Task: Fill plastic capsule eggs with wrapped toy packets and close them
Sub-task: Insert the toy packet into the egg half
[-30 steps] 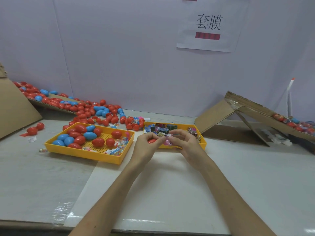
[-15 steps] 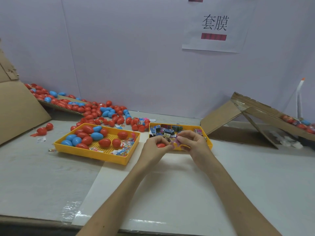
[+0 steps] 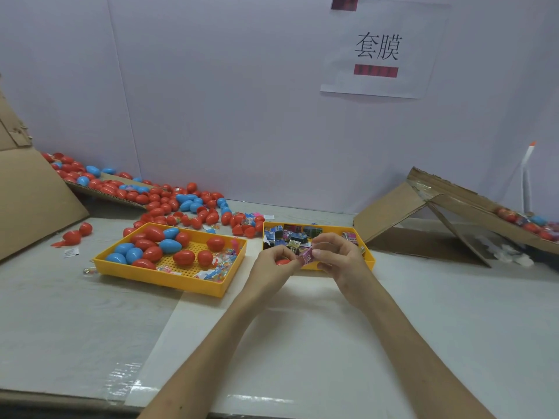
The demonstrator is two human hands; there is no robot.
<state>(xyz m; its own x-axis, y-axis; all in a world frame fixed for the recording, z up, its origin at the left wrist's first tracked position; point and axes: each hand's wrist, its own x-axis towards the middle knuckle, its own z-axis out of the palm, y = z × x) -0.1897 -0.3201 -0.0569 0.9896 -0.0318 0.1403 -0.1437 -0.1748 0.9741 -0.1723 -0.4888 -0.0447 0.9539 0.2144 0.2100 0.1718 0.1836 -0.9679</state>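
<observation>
- Our left hand (image 3: 272, 263) grips a red egg (image 3: 282, 262) over the table (image 3: 302, 343).
- Our right hand (image 3: 338, 255) pinches a pink packet (image 3: 307, 256), its long axis slanting toward the egg just left.
- The egg's opening seems to face the packet.

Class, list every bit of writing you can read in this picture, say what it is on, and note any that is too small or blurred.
"套膜": white paper sheet on the wall.
Red bars on that sheet: blurred, unreadable.
Toy packets in the right yellow tray: print too small.
Pink packet in the right hand: blurred.
White slip on the table, left: too small.
</observation>
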